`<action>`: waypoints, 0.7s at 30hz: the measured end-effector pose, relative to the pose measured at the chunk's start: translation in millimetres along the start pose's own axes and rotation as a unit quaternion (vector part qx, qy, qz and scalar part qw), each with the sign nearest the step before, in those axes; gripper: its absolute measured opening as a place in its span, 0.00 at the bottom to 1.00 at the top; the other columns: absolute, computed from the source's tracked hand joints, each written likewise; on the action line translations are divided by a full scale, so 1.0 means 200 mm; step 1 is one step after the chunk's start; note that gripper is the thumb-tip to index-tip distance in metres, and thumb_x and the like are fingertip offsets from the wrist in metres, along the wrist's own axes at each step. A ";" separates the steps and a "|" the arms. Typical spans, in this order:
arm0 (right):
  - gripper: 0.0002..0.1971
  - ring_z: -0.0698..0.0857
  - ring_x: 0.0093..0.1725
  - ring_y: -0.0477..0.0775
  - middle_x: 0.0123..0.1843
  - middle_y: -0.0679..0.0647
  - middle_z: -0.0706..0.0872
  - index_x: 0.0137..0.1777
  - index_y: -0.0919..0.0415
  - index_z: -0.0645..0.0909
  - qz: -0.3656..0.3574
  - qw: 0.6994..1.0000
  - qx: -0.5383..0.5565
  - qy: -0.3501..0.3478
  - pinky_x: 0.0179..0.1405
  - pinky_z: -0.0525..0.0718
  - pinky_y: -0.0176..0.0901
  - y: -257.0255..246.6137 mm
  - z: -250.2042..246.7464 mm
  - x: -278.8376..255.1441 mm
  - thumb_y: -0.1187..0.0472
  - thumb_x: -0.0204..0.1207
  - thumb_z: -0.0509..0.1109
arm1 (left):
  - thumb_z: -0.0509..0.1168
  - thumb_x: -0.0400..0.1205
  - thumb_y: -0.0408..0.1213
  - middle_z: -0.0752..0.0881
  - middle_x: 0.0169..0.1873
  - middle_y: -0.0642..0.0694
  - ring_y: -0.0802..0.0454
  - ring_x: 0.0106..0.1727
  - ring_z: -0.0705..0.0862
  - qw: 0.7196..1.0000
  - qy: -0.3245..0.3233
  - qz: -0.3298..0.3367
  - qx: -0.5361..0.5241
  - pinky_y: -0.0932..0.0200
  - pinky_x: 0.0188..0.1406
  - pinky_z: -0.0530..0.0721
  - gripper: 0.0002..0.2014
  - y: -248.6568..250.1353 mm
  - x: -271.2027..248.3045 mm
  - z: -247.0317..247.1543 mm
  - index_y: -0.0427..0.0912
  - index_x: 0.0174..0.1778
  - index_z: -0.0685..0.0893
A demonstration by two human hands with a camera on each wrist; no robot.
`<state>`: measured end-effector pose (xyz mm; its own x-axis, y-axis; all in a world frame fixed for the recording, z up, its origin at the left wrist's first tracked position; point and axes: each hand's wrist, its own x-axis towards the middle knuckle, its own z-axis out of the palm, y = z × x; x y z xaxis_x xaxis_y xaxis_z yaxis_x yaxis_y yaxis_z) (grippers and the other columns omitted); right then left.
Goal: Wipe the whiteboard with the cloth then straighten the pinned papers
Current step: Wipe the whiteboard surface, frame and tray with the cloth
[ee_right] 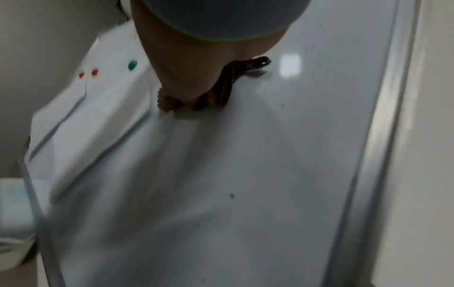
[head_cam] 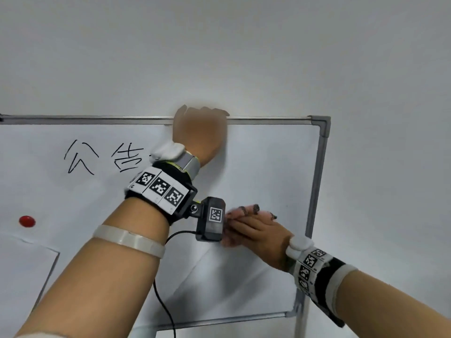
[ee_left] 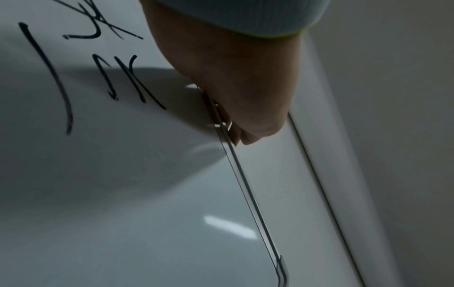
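Note:
The whiteboard (head_cam: pixel 268 167) stands against a wall, with black writing (head_cam: pixel 102 157) on its upper left. My left hand (head_cam: pixel 200 123) grips the top frame rail (head_cam: pixel 97 119), fingers curled over it; the left wrist view shows that hand (ee_left: pixel 233 87) on the rail (ee_left: pixel 245 194). Lower right, my right hand (head_cam: pixel 253 230) presses a pinkish, dark-patterned cloth (head_cam: pixel 253 209) flat against the board, fingers lying fairly straight. In the right wrist view the cloth (ee_right: pixel 169 103) bulges out under the palm (ee_right: pixel 196 68). A tilted pinned paper (head_cam: pixel 231 284) lies just below that hand.
A second paper (head_cam: pixel 22 264) hangs at the lower left under a red magnet (head_cam: pixel 26 221). Green (ee_right: pixel 132 65) and red (ee_right: pixel 94 71) magnets show in the right wrist view. A black cable (head_cam: pixel 161 301) dangles from my left wrist camera. The board's right frame post (head_cam: pixel 317 191) is close.

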<state>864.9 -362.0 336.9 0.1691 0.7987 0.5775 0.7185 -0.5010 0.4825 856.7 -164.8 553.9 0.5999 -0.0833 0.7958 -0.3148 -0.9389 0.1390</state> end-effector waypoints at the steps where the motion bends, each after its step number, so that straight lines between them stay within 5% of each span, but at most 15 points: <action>1: 0.22 0.76 0.77 0.58 0.77 0.54 0.80 0.77 0.59 0.77 -0.023 0.999 -0.014 -0.020 0.78 0.71 0.54 0.01 0.00 -0.03 0.68 0.84 0.63 | 0.45 0.86 0.48 0.88 0.59 0.51 0.45 0.69 0.79 1.000 0.003 -0.002 -0.006 0.46 0.84 0.53 0.23 0.00 0.00 0.01 0.59 0.65 0.84; 4: 0.25 0.71 0.83 0.58 0.83 0.56 0.73 0.82 0.59 0.71 -0.001 0.998 -0.062 -0.010 0.85 0.62 0.54 0.13 -0.10 0.07 0.67 0.85 0.63 | 0.49 0.87 0.46 0.88 0.59 0.51 0.45 0.69 0.78 1.000 0.025 -0.005 -0.010 0.46 0.85 0.51 0.20 0.02 0.00 0.03 0.58 0.64 0.85; 7: 0.26 0.63 0.86 0.61 0.86 0.60 0.67 0.83 0.60 0.69 0.116 0.989 -0.048 0.080 0.81 0.69 0.61 0.29 -0.23 0.26 0.66 0.85 0.67 | 0.50 0.87 0.44 0.87 0.60 0.52 0.46 0.70 0.77 0.999 0.041 -0.011 -0.009 0.47 0.86 0.47 0.19 0.04 -0.01 0.04 0.56 0.63 0.85; 9: 0.27 0.61 0.87 0.63 0.86 0.61 0.66 0.83 0.59 0.70 0.132 0.985 -0.032 0.106 0.81 0.68 0.64 0.31 -0.23 0.30 0.68 0.85 0.68 | 0.49 0.87 0.44 0.87 0.61 0.53 0.46 0.71 0.76 0.999 0.044 -0.015 -0.018 0.47 0.86 0.46 0.20 0.05 -0.02 0.03 0.56 0.63 0.85; 13: 0.27 0.54 0.89 0.58 0.87 0.55 0.62 0.83 0.52 0.69 -0.027 1.000 0.010 0.006 0.89 0.48 0.53 0.18 0.02 0.00 0.68 0.84 0.58 | 0.48 0.87 0.43 0.86 0.62 0.52 0.46 0.73 0.74 0.998 0.040 -0.043 -0.011 0.45 0.87 0.45 0.20 0.08 -0.04 0.05 0.57 0.64 0.84; 16: 0.23 0.67 0.85 0.57 0.84 0.53 0.72 0.78 0.53 0.74 -0.153 0.986 0.010 -0.072 0.86 0.60 0.54 0.09 0.15 -0.27 0.63 0.83 0.61 | 0.48 0.86 0.48 0.83 0.61 0.50 0.44 0.73 0.72 0.997 0.042 -0.056 0.038 0.40 0.87 0.44 0.20 0.13 -0.06 0.07 0.62 0.69 0.79; 18: 0.20 0.67 0.85 0.56 0.83 0.53 0.73 0.77 0.54 0.76 -0.172 0.980 0.027 -0.093 0.83 0.67 0.55 0.13 0.14 -0.32 0.62 0.85 0.62 | 0.48 0.86 0.52 0.81 0.61 0.47 0.42 0.73 0.70 0.996 0.044 -0.057 0.058 0.39 0.87 0.41 0.20 0.20 -0.07 0.10 0.67 0.72 0.76; 21: 0.24 0.59 0.88 0.58 0.86 0.55 0.68 0.79 0.54 0.73 -0.136 0.990 0.016 -0.041 0.89 0.50 0.52 0.34 -0.01 -0.24 0.66 0.84 0.59 | 0.48 0.85 0.56 0.81 0.61 0.44 0.40 0.74 0.70 0.992 0.047 -0.097 0.064 0.37 0.86 0.41 0.19 0.30 -0.05 0.12 0.65 0.66 0.80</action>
<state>904.3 -435.8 342.8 0.0190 0.9276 0.3730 0.7660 -0.2533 0.5909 849.1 -228.3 539.5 0.5664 0.1286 0.8140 -0.1014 -0.9694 0.2237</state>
